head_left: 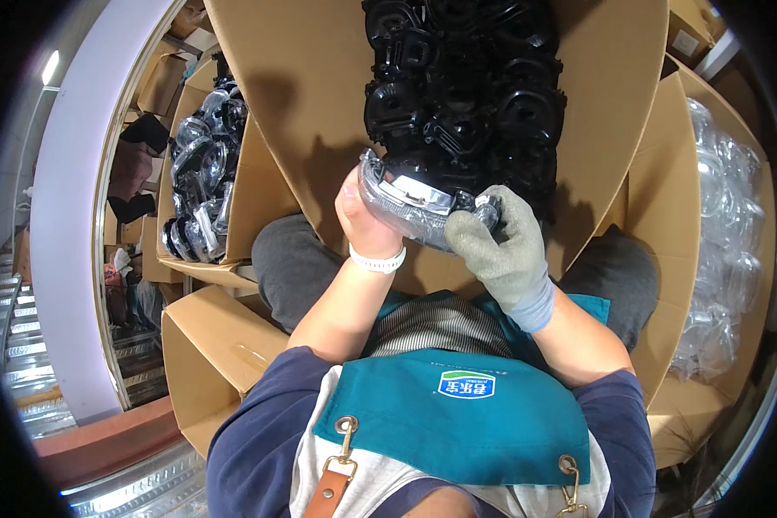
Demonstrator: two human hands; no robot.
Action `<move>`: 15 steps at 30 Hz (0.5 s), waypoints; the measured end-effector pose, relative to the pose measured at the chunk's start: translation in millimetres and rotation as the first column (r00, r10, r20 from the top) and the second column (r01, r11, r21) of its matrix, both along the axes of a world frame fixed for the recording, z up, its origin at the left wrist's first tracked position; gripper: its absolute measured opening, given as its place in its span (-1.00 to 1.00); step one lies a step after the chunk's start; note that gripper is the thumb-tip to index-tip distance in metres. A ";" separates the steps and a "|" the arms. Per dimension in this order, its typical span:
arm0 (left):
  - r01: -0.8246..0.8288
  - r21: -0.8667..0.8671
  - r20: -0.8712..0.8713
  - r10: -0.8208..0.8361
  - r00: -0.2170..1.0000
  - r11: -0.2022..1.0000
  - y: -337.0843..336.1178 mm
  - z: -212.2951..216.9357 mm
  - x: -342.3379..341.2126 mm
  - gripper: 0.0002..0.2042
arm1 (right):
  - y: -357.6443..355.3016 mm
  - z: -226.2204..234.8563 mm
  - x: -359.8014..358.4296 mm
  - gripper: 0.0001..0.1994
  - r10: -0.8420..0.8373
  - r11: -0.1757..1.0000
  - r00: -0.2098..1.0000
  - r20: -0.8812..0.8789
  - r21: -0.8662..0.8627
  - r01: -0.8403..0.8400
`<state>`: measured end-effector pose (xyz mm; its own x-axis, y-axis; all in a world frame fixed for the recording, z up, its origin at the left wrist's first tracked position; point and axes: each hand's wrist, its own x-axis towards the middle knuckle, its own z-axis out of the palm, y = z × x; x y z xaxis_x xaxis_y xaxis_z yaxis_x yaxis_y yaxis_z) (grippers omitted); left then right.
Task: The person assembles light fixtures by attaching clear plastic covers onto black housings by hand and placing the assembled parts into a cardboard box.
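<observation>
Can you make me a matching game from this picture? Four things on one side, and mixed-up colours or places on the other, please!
Things:
1. Wristband
2. Clear curved plastic part
3. Apron bib
4. Stacked black plastic parts

Colours and places:
A. In the open cardboard box straight ahead
B. Teal
C. Held between the bare left hand and the gloved right hand
D. White

Right pairs: 1-D, 2-C, 3-B, 4-A
</observation>
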<state>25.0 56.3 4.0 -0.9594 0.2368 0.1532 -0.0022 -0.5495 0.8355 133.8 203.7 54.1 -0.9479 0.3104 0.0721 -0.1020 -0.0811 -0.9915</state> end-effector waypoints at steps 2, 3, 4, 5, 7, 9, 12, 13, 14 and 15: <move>-0.178 -0.058 0.071 0.182 0.981 0.982 7.3 -0.2 3.8 -0.53 | -0.8 -4.1 -3.4 -0.71 0.006 1.000 0.995 0.103 -0.030 -0.003; -0.126 -0.027 -0.013 0.125 0.992 0.992 1.1 -1.1 0.4 -0.44 | -4.5 -5.3 -3.1 -0.71 0.011 0.999 0.995 0.101 -0.031 -0.008; -0.129 -0.028 -0.011 0.128 0.992 0.991 -6.0 -0.7 -5.4 -0.44 | -10.1 -5.8 -0.3 -0.67 -0.056 0.998 0.998 -0.026 0.027 0.057; -0.021 -0.018 -0.017 0.021 1.000 1.000 -12.8 0.3 -13.7 -0.46 | -13.6 -5.8 1.6 -0.60 -0.115 0.989 0.981 -0.157 0.077 0.128; 0.179 0.348 0.088 -0.222 0.971 0.920 -3.3 16.5 -14.2 -0.52 | -10.3 -3.7 -2.9 -0.52 -0.163 0.906 0.914 -0.371 0.312 0.288; 0.417 0.543 -0.027 -0.481 0.876 0.729 0.9 24.6 -23.9 -0.51 | -5.3 -3.5 -8.2 -0.22 -0.038 0.750 0.873 -0.487 0.563 0.347; -0.025 0.126 0.285 -0.012 0.958 0.992 11.2 25.7 -3.2 -0.47 | 5.0 -9.9 -16.3 -0.37 0.233 0.768 0.923 -0.307 0.641 0.019; -0.120 -0.058 0.042 0.123 0.992 0.991 7.3 22.8 -6.4 -0.43 | 5.1 -12.5 -12.7 -0.44 0.181 0.736 0.910 -0.374 0.665 0.127; -0.253 -0.209 -0.222 0.206 0.953 0.945 0.6 20.1 -13.6 -0.39 | 7.8 -12.4 -12.1 -0.44 0.180 0.734 0.911 -0.371 0.667 0.127; -0.322 -0.072 -0.418 0.265 0.869 0.944 -5.8 18.9 -32.2 -0.32 | 10.7 -4.7 -14.0 -0.44 0.227 0.660 0.907 -0.356 0.741 0.125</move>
<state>-7.2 50.5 22.9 -0.8524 -0.0006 0.5229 0.4891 -0.3548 0.7968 119.9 214.4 49.5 -0.7915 -0.0619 0.6081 -0.5020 0.6334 -0.5889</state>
